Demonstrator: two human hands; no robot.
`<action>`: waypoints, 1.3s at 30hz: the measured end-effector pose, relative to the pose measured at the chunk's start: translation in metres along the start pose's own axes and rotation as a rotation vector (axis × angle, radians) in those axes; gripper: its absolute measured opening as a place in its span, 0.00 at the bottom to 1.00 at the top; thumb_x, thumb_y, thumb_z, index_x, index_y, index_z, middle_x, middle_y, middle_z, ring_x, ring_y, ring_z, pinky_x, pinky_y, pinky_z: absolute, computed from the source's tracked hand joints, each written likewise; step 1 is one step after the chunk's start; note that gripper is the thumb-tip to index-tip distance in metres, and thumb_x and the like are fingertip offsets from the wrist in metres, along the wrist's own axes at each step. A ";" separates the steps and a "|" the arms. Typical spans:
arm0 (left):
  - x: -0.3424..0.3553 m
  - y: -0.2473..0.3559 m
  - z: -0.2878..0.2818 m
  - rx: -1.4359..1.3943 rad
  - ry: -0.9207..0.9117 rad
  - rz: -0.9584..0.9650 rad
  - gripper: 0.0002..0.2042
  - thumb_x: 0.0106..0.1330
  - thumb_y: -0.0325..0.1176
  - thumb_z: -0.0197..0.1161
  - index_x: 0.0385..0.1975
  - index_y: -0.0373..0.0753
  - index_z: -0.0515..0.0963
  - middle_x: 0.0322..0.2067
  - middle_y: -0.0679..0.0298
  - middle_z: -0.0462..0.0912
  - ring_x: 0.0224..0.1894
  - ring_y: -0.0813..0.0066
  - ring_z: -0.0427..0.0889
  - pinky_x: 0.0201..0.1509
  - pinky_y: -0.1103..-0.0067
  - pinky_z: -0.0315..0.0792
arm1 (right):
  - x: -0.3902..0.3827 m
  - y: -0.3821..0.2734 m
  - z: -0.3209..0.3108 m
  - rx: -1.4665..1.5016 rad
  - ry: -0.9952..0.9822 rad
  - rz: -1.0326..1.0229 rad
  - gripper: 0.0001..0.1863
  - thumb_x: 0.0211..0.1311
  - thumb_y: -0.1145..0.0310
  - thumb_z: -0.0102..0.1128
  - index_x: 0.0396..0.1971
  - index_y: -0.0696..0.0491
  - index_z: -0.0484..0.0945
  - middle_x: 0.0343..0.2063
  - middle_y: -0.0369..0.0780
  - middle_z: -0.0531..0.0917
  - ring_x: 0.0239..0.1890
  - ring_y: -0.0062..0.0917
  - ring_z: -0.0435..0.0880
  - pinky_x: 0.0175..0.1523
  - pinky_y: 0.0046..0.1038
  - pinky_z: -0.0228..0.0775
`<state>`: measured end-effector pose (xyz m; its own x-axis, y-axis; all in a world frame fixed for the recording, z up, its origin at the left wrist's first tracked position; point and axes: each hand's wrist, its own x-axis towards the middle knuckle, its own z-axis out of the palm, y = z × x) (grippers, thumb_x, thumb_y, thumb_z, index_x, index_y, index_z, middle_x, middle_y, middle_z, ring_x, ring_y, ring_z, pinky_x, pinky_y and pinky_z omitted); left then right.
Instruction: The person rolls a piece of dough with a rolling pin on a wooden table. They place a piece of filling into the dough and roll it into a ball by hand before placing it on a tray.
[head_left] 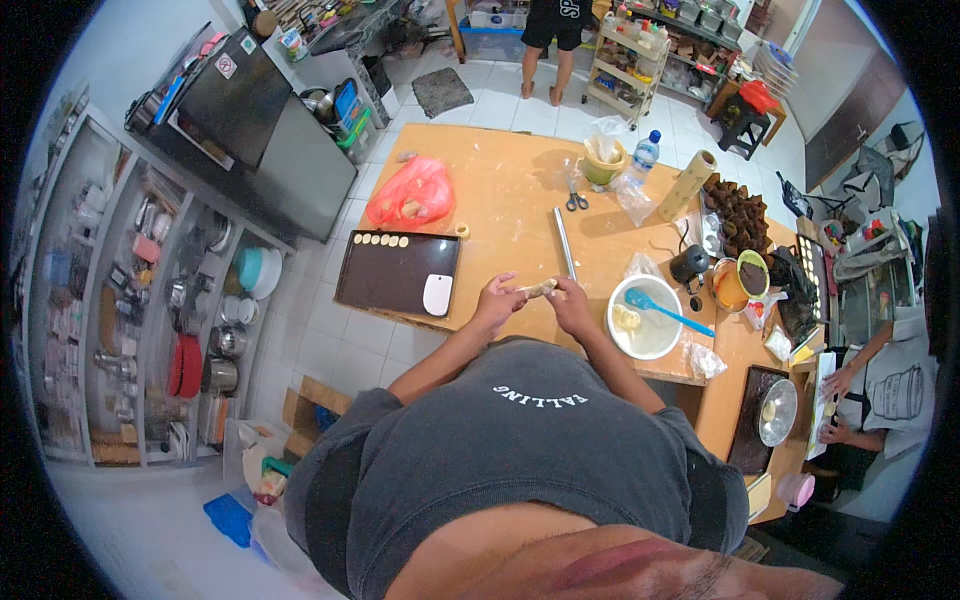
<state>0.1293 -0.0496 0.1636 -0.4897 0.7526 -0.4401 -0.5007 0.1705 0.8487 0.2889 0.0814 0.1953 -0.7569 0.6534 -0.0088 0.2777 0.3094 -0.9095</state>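
Observation:
Near the front edge of the table, my left hand (495,305) and my right hand (573,308) hold a pale, elongated piece of dough (541,289) between their fingers, one at each end. Just beyond my right hand lies a metal rod (565,243). To its right stands a white bowl (615,335) with a yellow lump of dough (626,317) and a blue spatula (668,310) in it. Left of my hands is a dark baking tray (385,275) bearing a row of several small pale rounds (380,240) and a white scraper (437,295).
A red plastic bag (413,195), scissors (576,197), a water bottle (646,152) and a cardboard tube (688,185) are on the table (500,180). At right a co-worker's hands (838,383) work beside a glass bowl (777,414). Another person (548,55) stands at the back.

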 end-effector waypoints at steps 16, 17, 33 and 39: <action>-0.011 0.016 0.034 -0.306 -0.115 0.094 0.38 0.72 0.19 0.64 0.77 0.41 0.51 0.55 0.46 0.80 0.56 0.58 0.85 0.61 0.67 0.83 | 0.007 -0.001 -0.026 0.412 -0.200 0.193 0.12 0.69 0.70 0.69 0.44 0.62 0.78 0.42 0.41 0.84 0.37 0.20 0.84 0.41 0.26 0.79; -0.012 0.019 0.039 -0.305 -0.119 0.093 0.38 0.72 0.19 0.64 0.77 0.41 0.51 0.55 0.46 0.80 0.56 0.58 0.85 0.61 0.67 0.83 | 0.006 0.000 -0.028 0.476 -0.108 0.118 0.17 0.66 0.72 0.71 0.48 0.60 0.74 0.39 0.40 0.83 0.35 0.21 0.84 0.40 0.26 0.80; 0.015 0.008 0.046 -0.338 -0.123 -0.209 0.34 0.73 0.29 0.66 0.73 0.41 0.55 0.48 0.55 0.84 0.48 0.65 0.87 0.54 0.68 0.84 | 0.003 0.011 -0.044 0.382 -0.139 0.105 0.33 0.60 0.77 0.77 0.60 0.57 0.66 0.37 0.37 0.82 0.38 0.18 0.82 0.44 0.22 0.77; 0.024 0.008 0.063 -0.382 -0.216 -0.162 0.25 0.75 0.35 0.64 0.68 0.40 0.63 0.44 0.57 0.85 0.46 0.64 0.87 0.51 0.71 0.84 | 0.004 0.025 -0.052 0.390 -0.094 0.049 0.33 0.58 0.75 0.78 0.60 0.56 0.70 0.39 0.38 0.84 0.39 0.20 0.83 0.46 0.23 0.77</action>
<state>0.1586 0.0098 0.1788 -0.2441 0.8576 -0.4527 -0.8053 0.0808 0.5873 0.3230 0.1277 0.1943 -0.8043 0.5891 -0.0776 0.0831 -0.0177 -0.9964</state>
